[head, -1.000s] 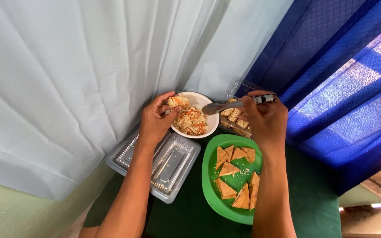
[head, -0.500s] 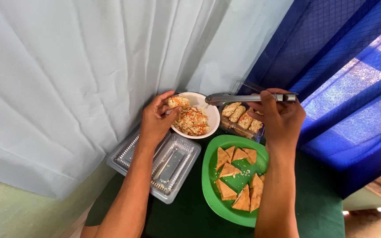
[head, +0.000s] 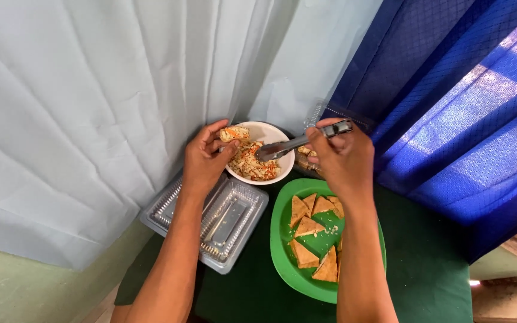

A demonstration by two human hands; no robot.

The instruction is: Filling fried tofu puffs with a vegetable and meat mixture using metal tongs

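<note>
Right hand (head: 341,157) grips a metal spoon (head: 288,147) with its bowl over the shredded filling in the white bowl (head: 277,135), while left hand (head: 206,159) pinches a stuffed piece (head: 233,133) at the rim; advisable to scoop small, keeping the piece over the bowl, clear of the green plate (head: 285,251).

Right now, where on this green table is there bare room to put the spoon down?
Bare green table lies right of the green plate, toward the blue curtain. A narrow strip runs between plate and clear tray. Around the white bowl, both hands crowd it.
</note>
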